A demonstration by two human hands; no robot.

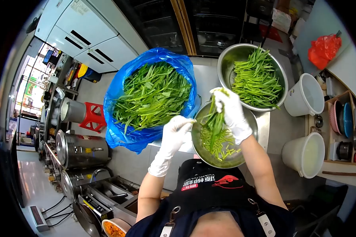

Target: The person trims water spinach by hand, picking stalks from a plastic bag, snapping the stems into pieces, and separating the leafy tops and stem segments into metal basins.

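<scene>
Hanging over the bowl [235,161], the greens [214,120] were clamped in the right hand [230,114]; the left hand [173,136] pinched its fingertips together, on what I could not tell. A loosened right grip, I judged, risked scattering stems.

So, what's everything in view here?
Large bag: one, blue, centre left
Near bowl: one, silver, centre
Far bowl: one, silver, upper right
Leafy greens: many, green, large bag, far bowl, right hand
Cut stems: many, green, near bowl
Buckets: two, white, right
Small bag: one, red, upper right
Stool: one, red, left
Pots: at least three, silver, left
Cabinet: one, white, upper left
Shelves: several, cluttered, both sides
Apron: one, black, worn
Left hand, right hand: two, white-gloved, near bowl
</scene>
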